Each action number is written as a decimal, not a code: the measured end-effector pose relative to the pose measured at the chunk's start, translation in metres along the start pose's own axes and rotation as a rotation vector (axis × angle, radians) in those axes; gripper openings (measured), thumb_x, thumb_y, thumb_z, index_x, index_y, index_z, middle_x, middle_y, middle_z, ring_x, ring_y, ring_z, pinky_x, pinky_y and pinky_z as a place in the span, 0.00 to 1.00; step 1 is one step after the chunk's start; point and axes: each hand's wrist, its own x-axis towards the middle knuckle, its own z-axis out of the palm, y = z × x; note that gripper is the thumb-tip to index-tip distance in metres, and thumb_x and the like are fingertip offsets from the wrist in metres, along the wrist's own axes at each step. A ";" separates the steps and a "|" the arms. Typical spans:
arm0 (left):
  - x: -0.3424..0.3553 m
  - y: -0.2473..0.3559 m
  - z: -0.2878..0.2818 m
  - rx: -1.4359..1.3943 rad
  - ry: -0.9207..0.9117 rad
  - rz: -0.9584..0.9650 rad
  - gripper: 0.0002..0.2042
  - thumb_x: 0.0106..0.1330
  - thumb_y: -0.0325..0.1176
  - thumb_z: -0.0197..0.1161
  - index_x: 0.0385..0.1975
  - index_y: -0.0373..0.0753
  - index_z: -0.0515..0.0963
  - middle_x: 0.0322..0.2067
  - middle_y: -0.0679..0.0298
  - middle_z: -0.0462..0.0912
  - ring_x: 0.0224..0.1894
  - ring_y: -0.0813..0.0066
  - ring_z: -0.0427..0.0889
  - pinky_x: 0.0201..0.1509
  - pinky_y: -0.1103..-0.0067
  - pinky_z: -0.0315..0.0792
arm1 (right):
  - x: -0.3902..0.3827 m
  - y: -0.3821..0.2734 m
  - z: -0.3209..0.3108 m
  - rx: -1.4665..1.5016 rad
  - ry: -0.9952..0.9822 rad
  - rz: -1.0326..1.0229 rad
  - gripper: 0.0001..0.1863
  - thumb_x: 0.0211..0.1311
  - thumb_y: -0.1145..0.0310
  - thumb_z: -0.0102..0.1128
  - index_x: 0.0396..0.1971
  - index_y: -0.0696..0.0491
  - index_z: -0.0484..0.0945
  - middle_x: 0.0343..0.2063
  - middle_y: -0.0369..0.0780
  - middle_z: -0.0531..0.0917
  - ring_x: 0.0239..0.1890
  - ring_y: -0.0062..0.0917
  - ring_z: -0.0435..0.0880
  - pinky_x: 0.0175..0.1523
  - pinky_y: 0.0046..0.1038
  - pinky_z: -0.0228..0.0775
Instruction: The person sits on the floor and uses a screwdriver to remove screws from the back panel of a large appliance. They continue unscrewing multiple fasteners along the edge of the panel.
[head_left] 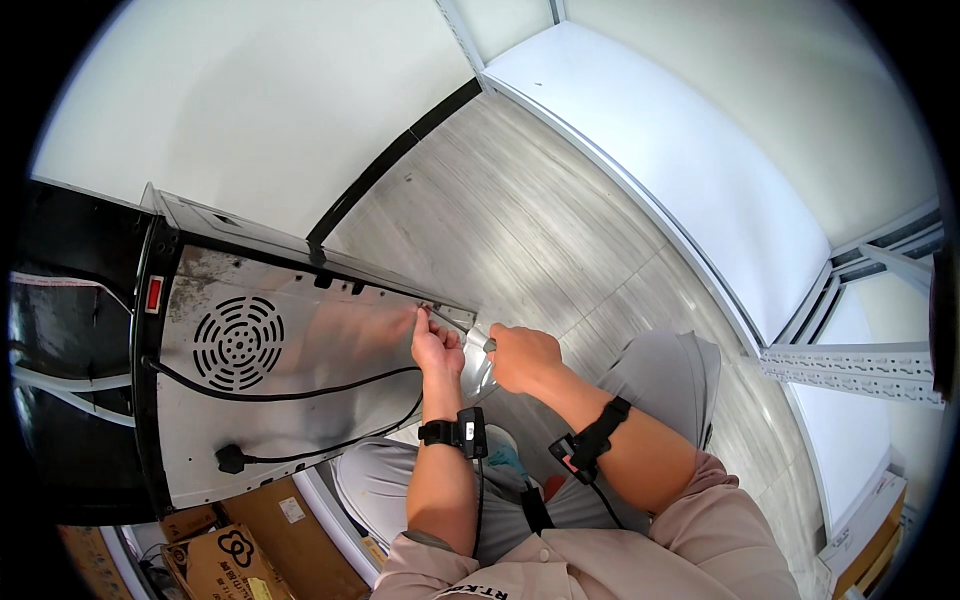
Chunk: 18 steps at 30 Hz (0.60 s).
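Observation:
My right hand (526, 358) is closed around the handle of a screwdriver (450, 320). Its thin metal shaft slants up and left to the edge of a metal appliance panel (330, 340). At that edge my left hand (437, 347) has thumb and forefinger pinched beside the shaft's tip; what lies between them is too small to make out. The panel has a round slotted vent (239, 343) and a red rocker switch (154, 294). A black power cord (290, 396) runs across it and passes behind my left wrist. Its plug (230, 459) rests on the metal.
Cardboard boxes (290, 535) lie below the appliance at lower left. A white shelf (680, 170) with perforated metal uprights (850, 365) stands along the right. Wood-look floor (520, 210) extends between wall and shelf. My grey-trousered knee (665, 385) is right of my hands.

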 end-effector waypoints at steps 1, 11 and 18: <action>-0.001 0.000 0.001 0.006 0.006 0.005 0.07 0.69 0.40 0.57 0.33 0.47 0.78 0.19 0.76 0.62 0.16 0.84 0.55 0.19 0.84 0.49 | 0.000 0.000 0.000 0.009 0.001 0.001 0.15 0.63 0.61 0.56 0.45 0.52 0.75 0.37 0.43 0.83 0.43 0.38 0.81 0.44 0.39 0.71; -0.001 0.001 0.001 -0.018 -0.006 -0.041 0.07 0.65 0.35 0.63 0.27 0.46 0.72 0.17 0.78 0.59 0.14 0.85 0.52 0.17 0.83 0.47 | -0.007 -0.003 -0.006 0.024 0.005 -0.040 0.15 0.63 0.61 0.56 0.45 0.52 0.75 0.37 0.45 0.83 0.43 0.40 0.81 0.45 0.41 0.71; 0.001 0.001 0.001 0.016 -0.006 -0.017 0.02 0.65 0.34 0.63 0.34 0.47 0.76 0.18 0.79 0.60 0.14 0.86 0.52 0.17 0.83 0.47 | -0.010 -0.005 -0.007 0.008 0.010 -0.059 0.15 0.64 0.61 0.55 0.46 0.53 0.75 0.38 0.45 0.83 0.44 0.40 0.81 0.45 0.41 0.71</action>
